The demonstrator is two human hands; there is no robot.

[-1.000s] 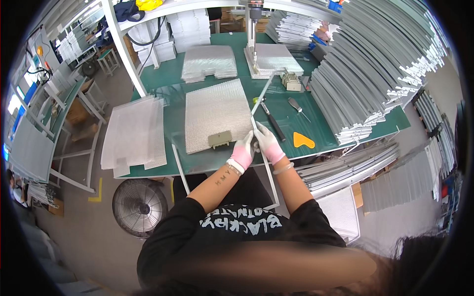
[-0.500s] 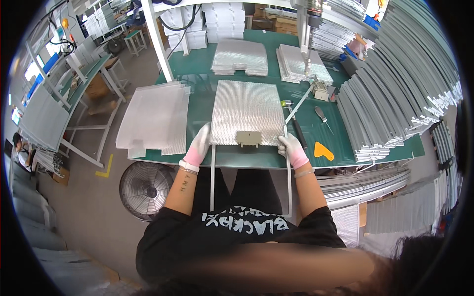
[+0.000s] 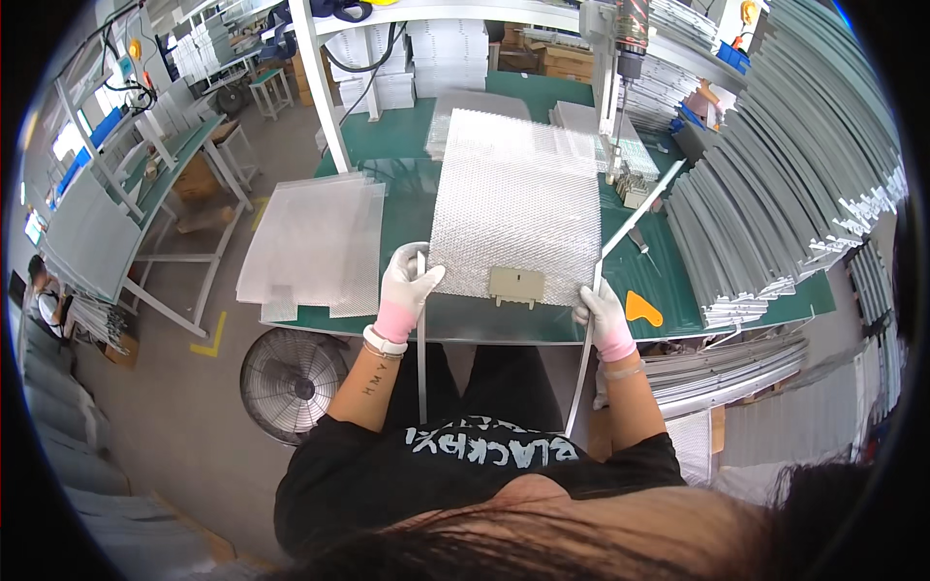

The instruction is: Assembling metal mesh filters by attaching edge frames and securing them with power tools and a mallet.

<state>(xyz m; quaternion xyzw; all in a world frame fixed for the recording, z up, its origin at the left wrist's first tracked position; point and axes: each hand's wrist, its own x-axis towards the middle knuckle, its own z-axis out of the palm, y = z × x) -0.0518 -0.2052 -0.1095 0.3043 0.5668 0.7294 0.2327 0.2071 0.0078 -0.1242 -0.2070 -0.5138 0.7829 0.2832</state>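
A rectangular silver mesh panel (image 3: 516, 208) with a small beige latch plate (image 3: 515, 285) at its near edge lies on the green table mat (image 3: 387, 140). My left hand (image 3: 405, 289), in a white and pink glove, grips a thin metal rail (image 3: 420, 358) along the panel's left side. My right hand (image 3: 604, 318), gloved the same, grips a second metal rail (image 3: 583, 368) along the panel's right side. Both rails stick out past the table's near edge toward my body.
A stack of mesh sheets (image 3: 315, 242) lies at the table's left end. Long grey metal profiles (image 3: 775, 194) are piled on the right. A floor fan (image 3: 291, 380) stands under the table edge. A press tool (image 3: 625, 58) hangs behind the panel. An orange triangle piece (image 3: 640, 309) lies by my right hand.
My hands moved apart from the panel's near right corner to its two sides, each now on a rail. The panel sits square in front of me.
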